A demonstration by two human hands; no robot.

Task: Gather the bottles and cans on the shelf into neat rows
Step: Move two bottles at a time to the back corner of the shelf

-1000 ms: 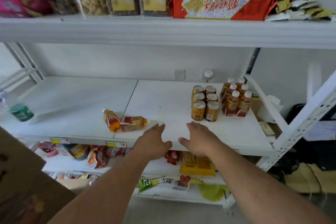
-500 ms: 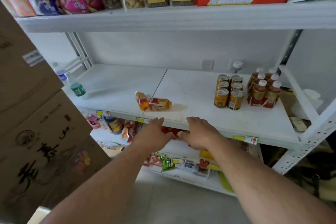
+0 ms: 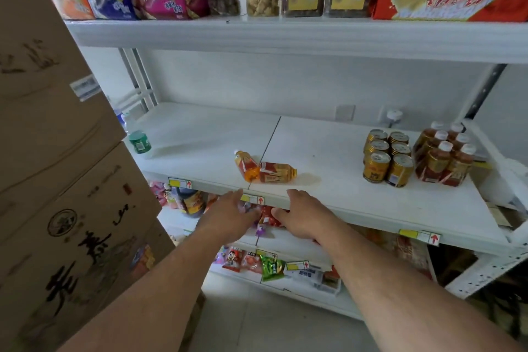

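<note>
Two small orange tea bottles lie on their sides near the front of the white shelf [image 3: 200, 146]: one [image 3: 246, 165] points back-left, the other [image 3: 277, 173] lies crosswise, touching it. At the right, gold cans [image 3: 387, 157] stand in two rows beside upright brown bottles [image 3: 444, 156] with white caps. A clear water bottle with a green cap [image 3: 139, 142] lies at the shelf's left end. My left hand [image 3: 230, 216] and my right hand [image 3: 303, 216] hover just below the shelf's front edge, palms down, fingers apart, holding nothing.
Stacked cardboard boxes [image 3: 57, 166] fill the left side, close to my left arm. The upper shelf [image 3: 285, 34] carries snack boxes and jars. Lower shelves hold snack packets [image 3: 257, 263]. A slanted white brace [image 3: 491, 163] bounds the shelf's right end.
My view has pulled back and turned left, bringing the cardboard boxes into sight. Both hands have drawn back from above the shelf surface to just below its front edge.
</note>
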